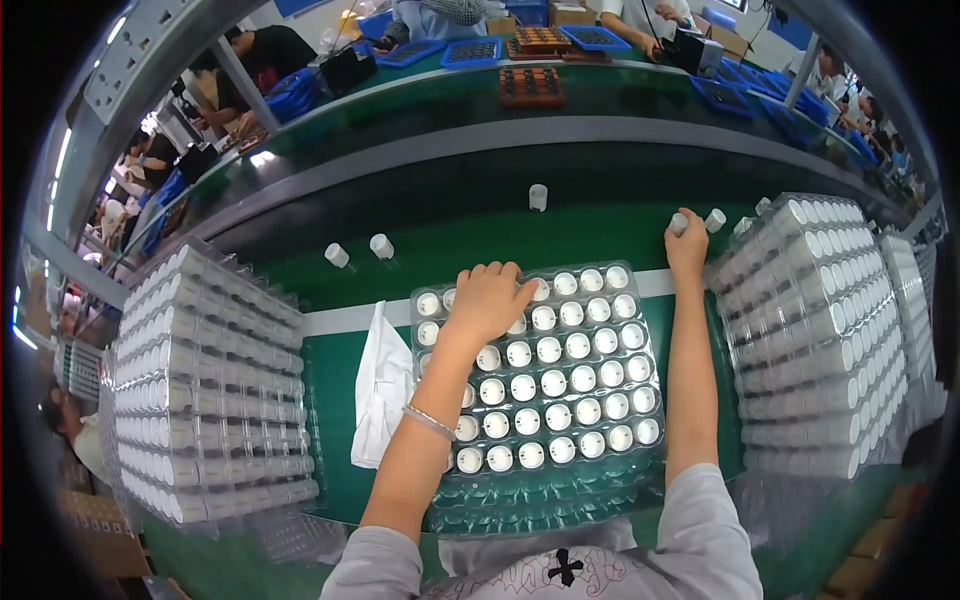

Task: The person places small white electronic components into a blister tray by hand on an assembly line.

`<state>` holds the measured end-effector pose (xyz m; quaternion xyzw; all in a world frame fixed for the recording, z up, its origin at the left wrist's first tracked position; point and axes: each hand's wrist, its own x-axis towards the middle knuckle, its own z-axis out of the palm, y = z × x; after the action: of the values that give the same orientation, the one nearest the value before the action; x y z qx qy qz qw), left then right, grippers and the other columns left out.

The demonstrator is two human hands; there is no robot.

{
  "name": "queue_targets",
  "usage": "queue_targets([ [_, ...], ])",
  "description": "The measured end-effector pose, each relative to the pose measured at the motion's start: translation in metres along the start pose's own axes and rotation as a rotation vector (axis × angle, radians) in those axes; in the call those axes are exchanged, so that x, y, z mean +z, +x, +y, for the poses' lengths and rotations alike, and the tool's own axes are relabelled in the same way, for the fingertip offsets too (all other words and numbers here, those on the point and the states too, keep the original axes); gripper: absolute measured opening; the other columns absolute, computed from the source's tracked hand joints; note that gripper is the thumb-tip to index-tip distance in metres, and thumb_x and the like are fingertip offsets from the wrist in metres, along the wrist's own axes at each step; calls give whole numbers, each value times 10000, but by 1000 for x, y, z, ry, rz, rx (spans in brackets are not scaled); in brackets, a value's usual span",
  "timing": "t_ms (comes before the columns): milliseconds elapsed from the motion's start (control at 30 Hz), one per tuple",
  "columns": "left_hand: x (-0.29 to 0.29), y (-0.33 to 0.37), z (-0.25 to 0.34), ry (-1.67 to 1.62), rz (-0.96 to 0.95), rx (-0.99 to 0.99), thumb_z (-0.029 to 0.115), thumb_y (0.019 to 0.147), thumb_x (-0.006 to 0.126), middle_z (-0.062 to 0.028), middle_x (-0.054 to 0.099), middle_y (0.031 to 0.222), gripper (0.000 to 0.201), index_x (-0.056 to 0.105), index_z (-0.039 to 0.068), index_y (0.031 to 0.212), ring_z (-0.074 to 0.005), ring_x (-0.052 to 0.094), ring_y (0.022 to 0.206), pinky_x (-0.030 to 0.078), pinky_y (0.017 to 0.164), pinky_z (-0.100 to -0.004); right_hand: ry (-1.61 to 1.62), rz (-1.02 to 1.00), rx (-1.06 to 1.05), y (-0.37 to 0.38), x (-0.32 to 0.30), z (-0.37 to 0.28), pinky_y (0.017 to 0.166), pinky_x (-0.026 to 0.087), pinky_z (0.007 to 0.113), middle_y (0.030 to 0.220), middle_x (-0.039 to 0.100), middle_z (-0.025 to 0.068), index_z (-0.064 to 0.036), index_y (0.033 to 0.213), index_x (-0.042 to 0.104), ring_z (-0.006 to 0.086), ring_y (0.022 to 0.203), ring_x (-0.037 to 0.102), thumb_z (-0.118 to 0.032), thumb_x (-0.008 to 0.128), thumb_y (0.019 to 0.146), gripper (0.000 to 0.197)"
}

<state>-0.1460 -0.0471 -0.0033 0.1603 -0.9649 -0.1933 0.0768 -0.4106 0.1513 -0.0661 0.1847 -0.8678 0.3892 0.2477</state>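
Before me lies a clear plastic tray filled with rows of round white caps, stacked on other clear trays. My left hand rests over the tray's far rows, thumb apart from the fingers; what lies beneath the palm is hidden. Beyond the tray's far right corner, my right hand grips a small white cylinder over the green belt. A similar white cylinder stands just right of that hand. Others stand farther off: one white cylinder at the middle back and a pair at the left.
Tall stacks of filled trays rise at the left and right. A white cloth lies left of the middle tray. Across the belt, people work at a bench with blue trays and a brown rack.
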Motion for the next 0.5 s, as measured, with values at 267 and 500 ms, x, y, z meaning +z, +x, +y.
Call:
queue_targets([
  [267, 0, -1, -2, -1, -30, -15, 375, 873, 442, -140, 602, 981, 403, 589, 25, 1007, -302, 523, 963, 325, 909, -407, 37, -115, 51, -5, -8, -21, 814, 439, 389, 970, 593, 150, -56, 1105, 552, 340, 923, 551, -43, 590, 733, 374],
  [500, 0, 0, -1, 3, -27, -16, 382, 872, 443, -142, 599, 985, 400, 588, 32, 1001, -304, 522, 968, 326, 909, -408, 7, 46, 94, -1, -2, -6, 833, 420, 409, 984, 589, 137, -80, 1013, 619, 329, 945, 546, -129, 674, 689, 332],
])
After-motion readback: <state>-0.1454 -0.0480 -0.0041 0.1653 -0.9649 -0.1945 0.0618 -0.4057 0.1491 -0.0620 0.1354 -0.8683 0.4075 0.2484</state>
